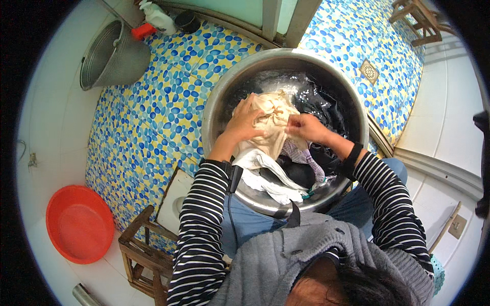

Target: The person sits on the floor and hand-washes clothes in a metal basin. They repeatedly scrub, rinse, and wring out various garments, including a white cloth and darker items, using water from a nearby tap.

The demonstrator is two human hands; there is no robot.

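A large round metal basin [216, 90] stands between my knees, with water and wet laundry inside. My left hand [243, 121] holds the left side of a bunched beige cloth [272, 109], its fingers spread over the folds. At the cloth's right edge, my right hand [306, 127] has the fabric gripped between curled fingers. Below the beige cloth lie a white cloth [264, 174] and a purple patterned cloth [296, 152]. Dark fabric [330, 109] sits in the water on the right. The beige cloth hides part of the laundry beneath it.
A dark bucket [132, 63] stands at upper left, near a white pump bottle [157, 17]. A red plastic basin [80, 225] rests at lower left by a wooden stool [147, 248]. Another wooden stool [417, 23] and a floor drain [369, 71] are at upper right.
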